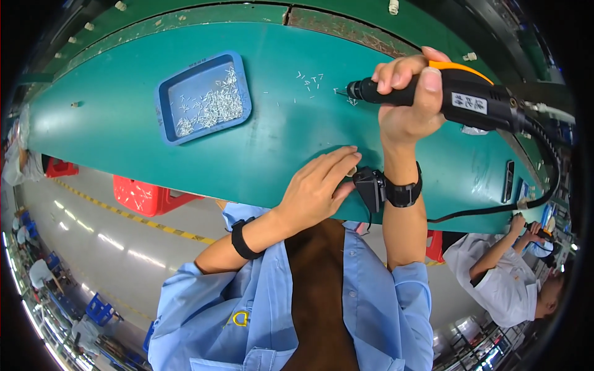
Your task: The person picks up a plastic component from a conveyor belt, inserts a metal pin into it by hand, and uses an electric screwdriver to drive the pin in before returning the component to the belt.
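My right hand (411,93) is wrapped round a black electric screwdriver (455,96) with an orange lever. Its tip points left, close to a few small silver screws (352,102) on the green table. My left hand (322,182) is by the table's near edge, with thumb and fingers curled against a small black block-shaped device (369,187) with a thin cord. Part of that grip is hidden by the fingers. More loose screws (309,80) lie scattered to the left of the screwdriver tip.
A blue tray (162,111) holding many silver screws sits on the left of the green table (284,55). The screwdriver's black cable (550,179) loops down the right side. A dark flat item (508,181) lies near the right edge. A red stool (139,195) and a co-worker (495,278) are beyond the table.
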`<state>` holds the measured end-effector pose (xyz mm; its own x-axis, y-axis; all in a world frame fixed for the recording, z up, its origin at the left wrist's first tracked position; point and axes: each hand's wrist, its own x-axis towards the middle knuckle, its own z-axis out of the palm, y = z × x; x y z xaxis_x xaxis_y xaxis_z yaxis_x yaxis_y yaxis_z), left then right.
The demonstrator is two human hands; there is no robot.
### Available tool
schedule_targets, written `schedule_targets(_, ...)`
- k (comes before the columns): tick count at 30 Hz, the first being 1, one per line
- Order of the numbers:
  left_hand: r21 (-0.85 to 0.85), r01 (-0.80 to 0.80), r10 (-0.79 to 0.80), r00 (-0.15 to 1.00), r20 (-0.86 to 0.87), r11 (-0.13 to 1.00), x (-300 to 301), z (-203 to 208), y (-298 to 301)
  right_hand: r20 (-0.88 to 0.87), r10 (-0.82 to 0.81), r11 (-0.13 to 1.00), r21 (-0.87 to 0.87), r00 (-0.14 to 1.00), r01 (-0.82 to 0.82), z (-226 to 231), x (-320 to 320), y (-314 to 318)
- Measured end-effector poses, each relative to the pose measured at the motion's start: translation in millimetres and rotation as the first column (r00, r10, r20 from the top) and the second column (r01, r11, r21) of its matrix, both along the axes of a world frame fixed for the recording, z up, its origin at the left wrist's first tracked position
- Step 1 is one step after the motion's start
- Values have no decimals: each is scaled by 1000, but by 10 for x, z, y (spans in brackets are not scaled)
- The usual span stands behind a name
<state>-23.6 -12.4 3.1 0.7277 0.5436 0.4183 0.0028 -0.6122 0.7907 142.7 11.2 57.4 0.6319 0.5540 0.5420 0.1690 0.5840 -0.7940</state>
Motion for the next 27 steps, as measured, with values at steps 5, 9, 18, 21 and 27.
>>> schedule_targets(5, -145, -39, 51, 996, 75, 989, -89, 146, 126, -86, 51, 995, 91, 995, -43, 201, 68, -200)
schedule_targets(9, -203, -194, 193, 981, -25, 960, -37, 319, 378, -78, 202, 950, 259, 976, -176, 360, 48, -396)
schedule_targets(18, -331, -113, 121, 993, 1, 937, 103, 225, 357, 17, 427, 880, 224, 904, -419, 467, -39, -685)
schedule_targets(21, -357, -73, 86, 996, 22, 931, 97, 174, 330, 20, 433, 878, 217, 901, -426, 450, -39, -726)
schedule_targets(27, -312, -112, 127, 992, 28, 944, 89, 173, 300, 26, 441, 876, 204, 897, -436, 509, -54, -846)
